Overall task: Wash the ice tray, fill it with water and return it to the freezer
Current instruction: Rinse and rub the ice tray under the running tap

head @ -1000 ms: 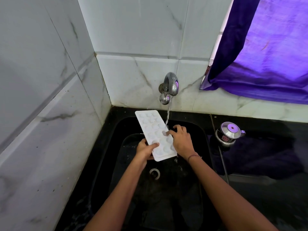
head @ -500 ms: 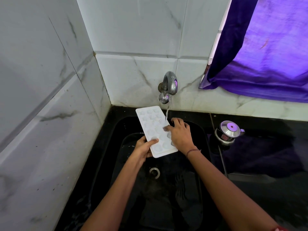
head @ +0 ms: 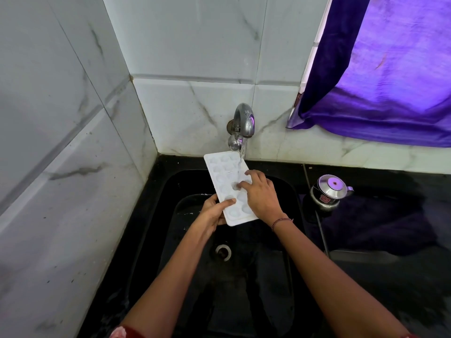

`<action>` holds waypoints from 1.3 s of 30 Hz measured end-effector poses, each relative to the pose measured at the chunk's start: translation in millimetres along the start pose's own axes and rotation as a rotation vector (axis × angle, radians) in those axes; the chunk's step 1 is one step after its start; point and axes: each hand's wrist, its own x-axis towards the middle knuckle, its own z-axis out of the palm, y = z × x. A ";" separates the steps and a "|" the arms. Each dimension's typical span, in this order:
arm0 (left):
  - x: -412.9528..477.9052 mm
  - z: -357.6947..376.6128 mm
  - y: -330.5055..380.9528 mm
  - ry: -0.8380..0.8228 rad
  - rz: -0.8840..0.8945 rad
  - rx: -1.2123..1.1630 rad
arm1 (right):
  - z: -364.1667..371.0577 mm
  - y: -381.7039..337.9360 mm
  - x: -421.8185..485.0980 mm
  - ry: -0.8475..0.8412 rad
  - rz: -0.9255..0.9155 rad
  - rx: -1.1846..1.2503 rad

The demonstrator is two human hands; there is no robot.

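A white ice tray (head: 225, 173) with rounded cups is held tilted over the black sink (head: 185, 240), its far end under the chrome tap (head: 241, 123). Water runs from the tap onto the tray's far right corner. My left hand (head: 213, 212) grips the tray's near left edge, thumb on top. My right hand (head: 260, 193) lies on the tray's right side, with its fingertips pressed into the cups in the middle.
The sink drain (head: 223, 252) lies below the tray. White marble tiles close off the left and back. A small steel kettle (head: 328, 191) stands on the black counter to the right. A purple curtain (head: 380, 81) hangs at the upper right.
The tray has slid a little farther under the tap, so the stream now hits its far corner. My right fingertips have shifted left across the cups.
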 end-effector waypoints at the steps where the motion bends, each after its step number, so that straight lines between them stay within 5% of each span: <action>1: 0.5 1.2 0.8 0.000 -0.001 0.004 | -0.3 0.8 0.5 -0.012 -0.011 0.000; 20: 14.7 -1.0 4.0 -0.051 0.005 0.084 | -14.9 16.5 15.9 -0.147 -0.168 -0.107; 26: 18.2 2.3 -1.0 -0.059 -0.033 0.110 | -9.8 17.9 9.5 -0.124 -0.100 -0.103; 30: 27.8 0.5 2.8 -0.101 -0.068 0.147 | -11.4 11.2 8.2 0.053 0.117 0.018; 39: 29.8 13.3 9.1 -0.189 -0.042 0.200 | -9.2 6.0 7.4 -0.066 0.002 -0.019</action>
